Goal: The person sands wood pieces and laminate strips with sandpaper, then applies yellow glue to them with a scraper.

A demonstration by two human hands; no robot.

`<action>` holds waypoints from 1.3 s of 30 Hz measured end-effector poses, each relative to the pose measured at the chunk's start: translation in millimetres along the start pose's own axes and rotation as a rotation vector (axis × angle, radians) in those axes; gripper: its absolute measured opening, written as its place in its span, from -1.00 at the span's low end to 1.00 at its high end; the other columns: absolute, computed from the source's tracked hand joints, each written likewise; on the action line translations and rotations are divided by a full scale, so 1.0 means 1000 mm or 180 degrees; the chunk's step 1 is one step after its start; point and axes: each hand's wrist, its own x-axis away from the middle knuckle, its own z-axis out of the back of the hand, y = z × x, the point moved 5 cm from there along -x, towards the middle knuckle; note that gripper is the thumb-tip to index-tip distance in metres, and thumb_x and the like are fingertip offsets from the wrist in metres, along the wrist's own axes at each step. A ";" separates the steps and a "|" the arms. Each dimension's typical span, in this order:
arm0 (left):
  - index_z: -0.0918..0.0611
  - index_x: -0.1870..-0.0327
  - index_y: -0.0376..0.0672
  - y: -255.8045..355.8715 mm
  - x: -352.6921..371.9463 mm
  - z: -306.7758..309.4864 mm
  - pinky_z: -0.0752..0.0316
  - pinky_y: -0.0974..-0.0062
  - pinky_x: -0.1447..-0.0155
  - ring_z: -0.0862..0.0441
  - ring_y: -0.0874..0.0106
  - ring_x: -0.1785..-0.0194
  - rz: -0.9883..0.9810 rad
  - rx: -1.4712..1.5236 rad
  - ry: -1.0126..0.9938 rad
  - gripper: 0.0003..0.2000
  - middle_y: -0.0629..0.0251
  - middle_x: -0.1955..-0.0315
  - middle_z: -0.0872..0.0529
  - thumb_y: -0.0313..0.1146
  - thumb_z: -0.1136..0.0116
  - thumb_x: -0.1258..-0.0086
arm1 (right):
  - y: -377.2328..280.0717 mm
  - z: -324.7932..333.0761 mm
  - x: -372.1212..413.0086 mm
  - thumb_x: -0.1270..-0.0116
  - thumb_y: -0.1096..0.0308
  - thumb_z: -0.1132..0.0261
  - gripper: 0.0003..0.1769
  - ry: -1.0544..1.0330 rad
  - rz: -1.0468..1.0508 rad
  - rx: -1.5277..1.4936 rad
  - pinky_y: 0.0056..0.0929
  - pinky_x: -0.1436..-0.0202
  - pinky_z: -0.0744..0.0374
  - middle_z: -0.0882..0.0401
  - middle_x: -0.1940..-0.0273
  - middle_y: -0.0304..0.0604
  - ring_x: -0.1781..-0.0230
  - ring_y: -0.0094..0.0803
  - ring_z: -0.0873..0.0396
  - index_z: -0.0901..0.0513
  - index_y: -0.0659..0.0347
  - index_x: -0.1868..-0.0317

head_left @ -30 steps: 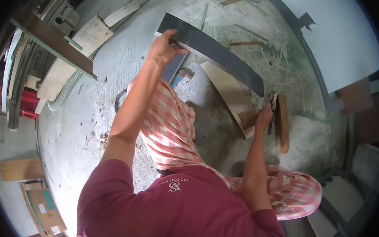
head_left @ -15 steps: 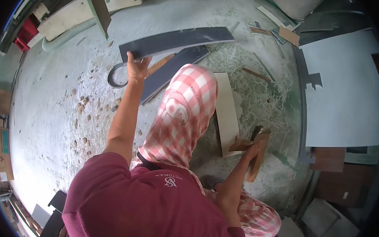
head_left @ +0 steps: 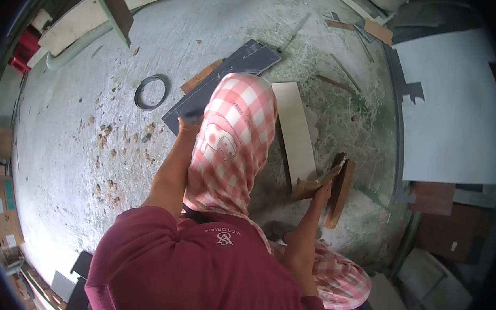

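A dark grey board (head_left: pixel 215 86) rests slanted at upper centre, partly hidden behind my knee. At its lower left end is my left hand (head_left: pixel 187 126), with the thumb on the edge and the other fingers partly hidden, closed on the board. Lower right, my right hand (head_left: pixel 323 192) is closed around a thin brown piece (head_left: pixel 307 189), whose shape is hard to make out. Beside that hand, a wooden block (head_left: pixel 341 195) slants on the floor. A pale board (head_left: pixel 296 132) lies between my knee and the right hand.
A dark ring-shaped roll (head_left: pixel 152 92) lies left of the dark board, and a brown strip (head_left: pixel 202 76) shows behind it. Crumbs scatter the floor at left. Thin offcuts (head_left: pixel 345 72) lie upper right, near a large pale sheet (head_left: pixel 447 109). A hose (head_left: pixel 79 47) runs upper left.
The raised dark board has come down over the lower dark one, and my left hand has moved down with it. The brown piece in my right hand has tilted slightly.
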 end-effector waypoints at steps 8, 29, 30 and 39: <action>-0.05 -0.37 -0.05 -0.021 0.046 -0.201 -0.18 -0.07 -0.28 -0.35 -0.01 -0.17 0.1530 -0.0952 -0.0579 -0.42 -0.04 -0.22 -0.27 -0.07 0.15 -0.40 | 0.049 0.013 0.008 -0.33 -0.08 -0.02 -0.35 0.0577 -0.0036 0.0256 -0.22 -0.09 -0.40 -0.51 -0.02 0.18 -0.04 -0.03 -0.48 -0.49 0.42 -0.06; -0.19 -0.34 0.03 -0.343 0.016 0.043 -0.14 -0.06 -0.27 -0.22 0.18 -0.32 0.1819 -0.3510 -0.0226 -0.36 0.24 -0.28 -0.26 0.12 0.06 -0.30 | 0.023 -0.022 0.011 -0.12 -0.04 -0.28 -0.29 -0.0414 -0.0364 0.3331 0.10 -0.11 -0.35 -0.23 -0.22 0.11 -0.18 0.05 -0.31 -0.34 0.15 -0.21; -0.25 -0.28 -0.05 -0.340 0.016 0.053 -0.21 0.01 -0.19 -0.32 0.16 -0.19 0.1709 -0.3538 0.0306 -0.44 0.22 -0.19 -0.34 0.02 0.08 -0.32 | 0.026 -0.024 0.009 -0.12 -0.05 -0.28 -0.27 -0.0434 -0.0258 0.3481 0.10 -0.11 -0.35 -0.27 -0.21 0.11 -0.18 0.03 -0.32 -0.34 0.19 -0.21; -0.37 -0.16 -0.28 -0.336 0.021 0.042 -0.30 0.10 -0.15 -0.41 0.14 -0.10 0.0954 -0.3896 0.0648 -0.45 0.03 -0.08 -0.42 -0.09 -0.08 -0.23 | 0.026 -0.030 0.014 -0.13 -0.04 -0.25 -0.22 -0.0700 -0.0027 0.3973 0.14 -0.12 -0.31 -0.33 -0.18 0.15 -0.18 0.01 -0.34 -0.29 0.27 -0.26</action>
